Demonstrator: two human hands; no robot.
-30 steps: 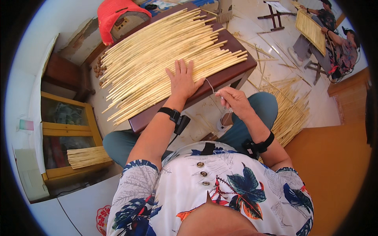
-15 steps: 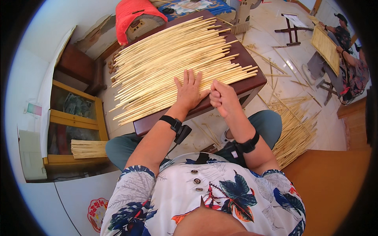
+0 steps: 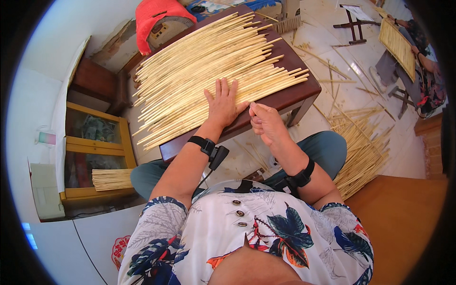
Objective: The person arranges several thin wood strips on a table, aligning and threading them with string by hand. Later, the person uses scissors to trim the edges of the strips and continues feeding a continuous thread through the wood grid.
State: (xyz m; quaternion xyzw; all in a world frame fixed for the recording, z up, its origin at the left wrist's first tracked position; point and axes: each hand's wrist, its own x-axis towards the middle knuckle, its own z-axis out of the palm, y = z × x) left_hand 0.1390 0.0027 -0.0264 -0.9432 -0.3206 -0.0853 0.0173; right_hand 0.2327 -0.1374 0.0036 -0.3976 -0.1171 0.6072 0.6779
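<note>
A wide layer of pale yellow stalks (image 3: 204, 71) lies side by side across a dark red-brown table (image 3: 297, 90). My left hand (image 3: 222, 105) rests on the near edge of the layer, fingers spread and pressed down, its thumb pointing towards my other hand. Just off the table's near edge, my right hand (image 3: 267, 122) is closed, thumb and forefinger pinched together close to the left thumb tip. Whatever it may hold is too small to make out. Both wrists wear black bands.
Loose stalks (image 3: 363, 152) are heaped on the floor at right, with scattered ones beyond. A red cloth (image 3: 159, 21) covers a rounded thing at the far left. Another bundle (image 3: 112, 180) lies by a yellow-framed cabinet (image 3: 97, 145). At far right, another person holds a stalk panel (image 3: 398, 50).
My right hand has gone from a raised fist to a pinch nearer the left thumb. The left hand stays flat on the stalks. The whole view has shifted slightly.
</note>
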